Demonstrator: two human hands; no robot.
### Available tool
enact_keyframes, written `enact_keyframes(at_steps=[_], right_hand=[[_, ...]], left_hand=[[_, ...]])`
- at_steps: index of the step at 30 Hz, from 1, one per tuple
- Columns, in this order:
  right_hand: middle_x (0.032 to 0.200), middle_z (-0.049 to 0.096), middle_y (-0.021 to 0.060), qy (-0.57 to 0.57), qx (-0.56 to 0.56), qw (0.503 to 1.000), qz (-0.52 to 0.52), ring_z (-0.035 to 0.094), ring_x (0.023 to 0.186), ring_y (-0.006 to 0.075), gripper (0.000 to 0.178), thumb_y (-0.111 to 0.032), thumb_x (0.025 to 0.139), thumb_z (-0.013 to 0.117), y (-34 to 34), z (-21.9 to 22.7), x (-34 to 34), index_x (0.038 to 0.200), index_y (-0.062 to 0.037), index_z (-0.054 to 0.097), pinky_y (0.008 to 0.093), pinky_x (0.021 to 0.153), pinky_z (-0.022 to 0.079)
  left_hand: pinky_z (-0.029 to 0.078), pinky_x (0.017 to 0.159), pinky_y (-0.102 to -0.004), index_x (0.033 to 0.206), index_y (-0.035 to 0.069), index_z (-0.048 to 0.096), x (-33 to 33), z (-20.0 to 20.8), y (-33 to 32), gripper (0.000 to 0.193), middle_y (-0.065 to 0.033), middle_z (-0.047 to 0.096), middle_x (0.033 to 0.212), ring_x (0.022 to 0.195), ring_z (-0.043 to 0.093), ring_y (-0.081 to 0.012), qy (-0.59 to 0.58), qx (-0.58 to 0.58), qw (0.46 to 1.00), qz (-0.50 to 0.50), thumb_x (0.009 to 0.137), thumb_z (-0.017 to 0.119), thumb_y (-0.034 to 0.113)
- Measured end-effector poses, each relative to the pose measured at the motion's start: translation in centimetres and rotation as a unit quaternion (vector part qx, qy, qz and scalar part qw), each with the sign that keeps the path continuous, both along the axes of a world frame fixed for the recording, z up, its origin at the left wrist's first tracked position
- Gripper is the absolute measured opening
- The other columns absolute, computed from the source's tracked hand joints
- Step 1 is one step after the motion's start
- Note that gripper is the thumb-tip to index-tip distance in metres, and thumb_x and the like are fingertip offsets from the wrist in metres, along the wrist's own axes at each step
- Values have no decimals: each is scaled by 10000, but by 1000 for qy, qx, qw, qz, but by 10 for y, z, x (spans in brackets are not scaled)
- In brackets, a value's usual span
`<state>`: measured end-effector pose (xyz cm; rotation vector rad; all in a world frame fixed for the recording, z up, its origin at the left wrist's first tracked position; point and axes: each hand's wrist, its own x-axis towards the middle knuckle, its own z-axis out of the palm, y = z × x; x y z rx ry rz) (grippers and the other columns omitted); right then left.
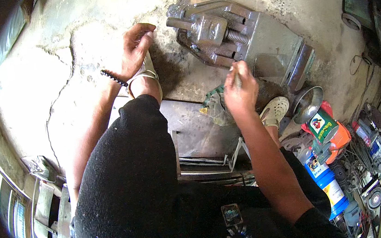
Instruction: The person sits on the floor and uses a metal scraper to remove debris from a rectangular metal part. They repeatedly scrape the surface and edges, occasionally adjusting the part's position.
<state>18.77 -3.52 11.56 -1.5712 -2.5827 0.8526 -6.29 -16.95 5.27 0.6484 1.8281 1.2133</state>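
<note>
Vise (242, 37) lies on the cracked floor (43, 88), its long axis slanting away to our right, just ahead of our right hand (239, 90). That hand is closed on what seems a thin tool (237, 74) touching it; our left hand (135, 48), loosely curled and holding nothing, sits farther off.

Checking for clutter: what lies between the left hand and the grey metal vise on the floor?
Only bare, stained concrete floor separates left hand and grey metal vise, head view.

Strong daylight washes out the cracked concrete floor (33, 84) left of the vise (237, 35), bleaching its detail. Beside the vise, a dark shadow pools toward the sandalled foot. Fisheye bending curves the edges, black vignette rings the view, and the right rim clutter is soft.
</note>
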Motion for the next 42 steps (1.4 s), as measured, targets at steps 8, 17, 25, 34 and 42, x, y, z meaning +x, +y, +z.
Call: enact_keyframes(at_steps=[8, 17, 25, 34, 42], right_hand=[[766, 609, 97, 131, 28, 991, 9, 608, 682, 176, 72, -69, 977, 548, -24, -12, -9, 1017, -19, 580, 320, 638, 495], [800, 623, 141, 94, -2, 995, 25, 638, 709, 231, 103, -39, 944, 577, -30, -12, -12, 1045, -18, 578, 345, 664, 512], [1066, 709, 160, 239, -129, 962, 9, 686, 937, 206, 230, -36, 943, 614, -27, 1, 10, 1156, 45, 638, 323, 839, 521], [1180, 676, 226, 161, -139, 956, 200, 691, 1060, 335, 321, -6, 895, 627, 15, 20, 5, 1209, 55, 613, 359, 906, 530], [1135, 669, 244, 114, -136, 954, 240, 679, 1027, 385, 346, -19, 884, 648, 17, 17, 0, 1228, 7, 616, 382, 860, 541]], left_hand=[[479, 903, -288, 1178, 12, 638, 1, 0, -2, 245, -55, 681, 1077, 1002, 592, -125, -14, -4, 1000, -12, 1008, 554, 166], [485, 912, -280, 1159, 10, 657, -3, -1, -8, 218, -60, 686, 1085, 1011, 599, -124, 4, -1, 1000, -10, 1001, 563, 128], [494, 880, -273, 1168, 6, 651, -3, 9, -10, 238, -57, 688, 1066, 979, 607, -117, 11, -47, 998, -28, 1003, 560, 151], [493, 918, -299, 1161, 4, 655, 1, 1, -11, 245, -78, 696, 1083, 1005, 621, -143, 34, 4, 999, -9, 997, 573, 167], [506, 865, -303, 1155, 2, 650, 4, -5, -9, 266, -65, 688, 1004, 958, 622, -136, 91, 40, 995, 1, 997, 569, 200]])
